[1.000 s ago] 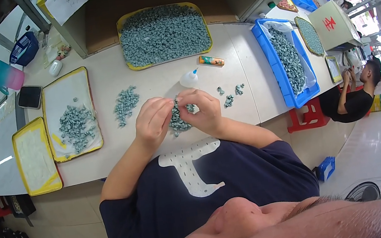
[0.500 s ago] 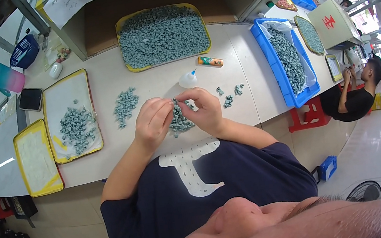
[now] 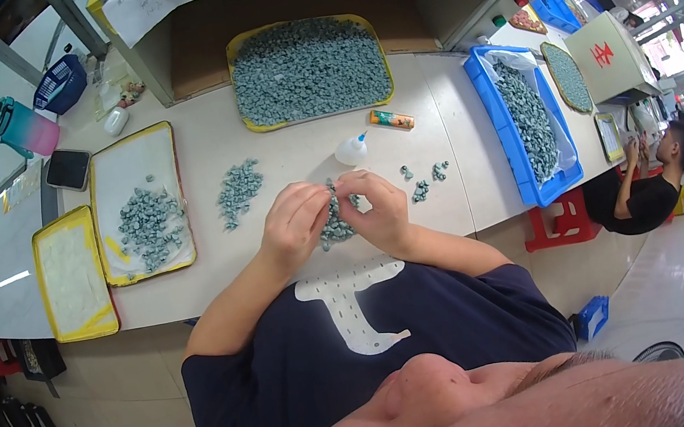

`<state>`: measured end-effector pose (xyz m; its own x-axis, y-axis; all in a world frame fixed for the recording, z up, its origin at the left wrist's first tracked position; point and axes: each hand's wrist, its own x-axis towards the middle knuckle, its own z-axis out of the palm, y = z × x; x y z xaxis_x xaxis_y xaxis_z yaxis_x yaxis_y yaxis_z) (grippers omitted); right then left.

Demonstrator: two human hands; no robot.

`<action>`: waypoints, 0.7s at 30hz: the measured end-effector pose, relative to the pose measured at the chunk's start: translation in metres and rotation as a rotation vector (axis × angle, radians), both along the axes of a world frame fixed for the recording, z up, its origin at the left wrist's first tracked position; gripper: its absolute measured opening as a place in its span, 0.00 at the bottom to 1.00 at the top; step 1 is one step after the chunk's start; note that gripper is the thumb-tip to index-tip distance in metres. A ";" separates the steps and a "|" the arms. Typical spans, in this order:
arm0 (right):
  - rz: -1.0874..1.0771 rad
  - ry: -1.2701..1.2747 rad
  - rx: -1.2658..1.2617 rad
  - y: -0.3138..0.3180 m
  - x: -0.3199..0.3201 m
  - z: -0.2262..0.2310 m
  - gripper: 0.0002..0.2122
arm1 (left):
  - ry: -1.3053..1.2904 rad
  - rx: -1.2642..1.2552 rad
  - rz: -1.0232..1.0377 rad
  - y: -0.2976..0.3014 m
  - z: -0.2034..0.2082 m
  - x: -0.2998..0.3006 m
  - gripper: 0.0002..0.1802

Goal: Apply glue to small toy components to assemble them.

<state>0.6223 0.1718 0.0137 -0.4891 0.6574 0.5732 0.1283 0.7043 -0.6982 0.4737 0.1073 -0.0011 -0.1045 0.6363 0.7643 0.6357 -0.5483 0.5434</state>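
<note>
My left hand [image 3: 295,225] and my right hand [image 3: 377,208] meet over the table, fingertips pinched together. Between them is a small grey-green piece [image 3: 331,187], mostly covered by the fingers; its exact kind is too small to make out. Directly below and behind the hands lies a heap of similar grey-green pieces [image 3: 336,230], partly hidden. A looser pile [image 3: 239,191] lies left of my left hand. Beyond my right hand stands a white squeeze bottle [image 3: 352,151] with a blue tip. Several small clusters [image 3: 420,192] of pieces lie to its right.
A yellow-rimmed tray [image 3: 391,89] full of pieces sits at the back, beside an orange-green tube [image 3: 392,120]. Right is a blue bin [image 3: 497,131]. At left are two trays [image 3: 179,185] [image 3: 110,295], a phone [image 3: 69,169] and a bottle [image 3: 24,128]. Another person [image 3: 650,178] sits far right.
The whole scene has shifted slightly right and down in view. My hands stay together at the small piece, the fingertips now closer to each other.
</note>
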 end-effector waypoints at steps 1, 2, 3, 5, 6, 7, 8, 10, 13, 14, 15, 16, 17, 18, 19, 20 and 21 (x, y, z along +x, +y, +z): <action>0.006 0.004 0.003 0.000 -0.002 0.000 0.11 | 0.004 0.003 0.006 -0.001 0.001 -0.001 0.16; 0.011 0.009 0.001 -0.001 -0.001 0.000 0.11 | -0.001 0.004 0.008 -0.001 0.001 0.000 0.16; 0.016 0.013 -0.001 -0.001 0.000 0.000 0.12 | -0.007 0.006 0.009 -0.001 0.001 0.000 0.16; 0.018 0.020 0.000 -0.001 0.002 0.002 0.12 | -0.010 0.010 0.008 0.000 0.001 0.002 0.16; 0.009 -0.006 -0.018 0.000 0.003 0.004 0.12 | -0.028 -0.011 0.003 0.001 0.000 0.003 0.16; 0.000 -0.032 -0.036 0.000 0.005 0.005 0.11 | -0.045 -0.033 -0.001 0.002 0.000 0.003 0.16; -0.008 -0.057 -0.055 0.001 0.007 0.007 0.11 | -0.063 -0.054 -0.005 0.003 0.000 0.003 0.16; 0.010 -0.087 -0.094 0.005 0.011 0.010 0.11 | -0.047 -0.114 -0.054 0.004 0.002 -0.002 0.14; 0.045 -0.151 -0.176 0.010 0.019 0.012 0.11 | -0.020 -0.236 -0.152 0.005 0.003 -0.015 0.12; 0.023 -0.156 -0.187 0.012 0.024 0.010 0.11 | 0.026 -0.289 -0.210 0.006 0.001 -0.020 0.11; 0.001 -0.161 -0.198 0.014 0.029 0.006 0.11 | 0.072 -0.342 -0.267 0.006 -0.001 -0.024 0.10; -0.021 -0.167 -0.210 0.017 0.032 0.003 0.11 | 0.118 -0.395 -0.325 0.006 -0.002 -0.028 0.09; -0.019 -0.169 -0.209 0.020 0.037 -0.001 0.11 | 0.115 -0.395 -0.323 0.006 -0.002 -0.031 0.09; -0.077 -0.177 -0.268 0.024 0.040 -0.003 0.11 | 0.112 -0.415 -0.294 0.006 -0.003 -0.033 0.09; -0.135 -0.185 -0.326 0.027 0.042 -0.006 0.12 | 0.110 -0.437 -0.264 0.006 -0.003 -0.034 0.09; -0.193 -0.192 -0.385 0.031 0.044 -0.009 0.12 | 0.107 -0.458 -0.234 0.006 -0.004 -0.037 0.09; -0.191 -0.194 -0.384 0.034 0.043 -0.010 0.12 | 0.106 -0.458 -0.233 0.008 -0.007 -0.042 0.09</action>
<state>0.6652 0.2062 0.0032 -0.4124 0.8929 0.1805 0.3846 0.3503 -0.8540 0.4318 0.1151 -0.0082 0.1421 0.9050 0.4010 0.5897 -0.4028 0.7000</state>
